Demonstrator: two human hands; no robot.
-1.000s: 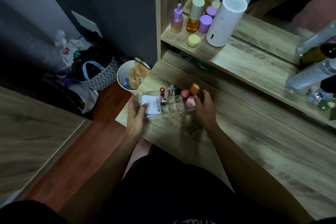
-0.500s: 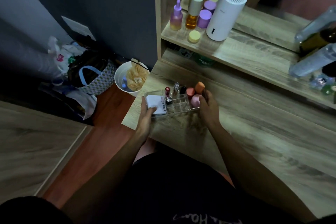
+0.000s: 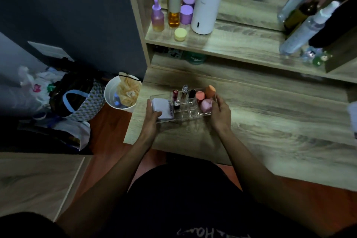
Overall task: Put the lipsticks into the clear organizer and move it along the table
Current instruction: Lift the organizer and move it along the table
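Head view: clear organizer (image 3: 183,117) between fingers (image 3: 218,100) (both hands gripping ends).

Dim, bluish indoor light, deep shadow at left and bottom, soft grainy focus, wide-angle bending at edges.

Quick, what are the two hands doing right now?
Left hand: closed on the left end of the clear organizer, thumb on the white case.
Right hand: closed on the organizer's right end, by the pink sponge.
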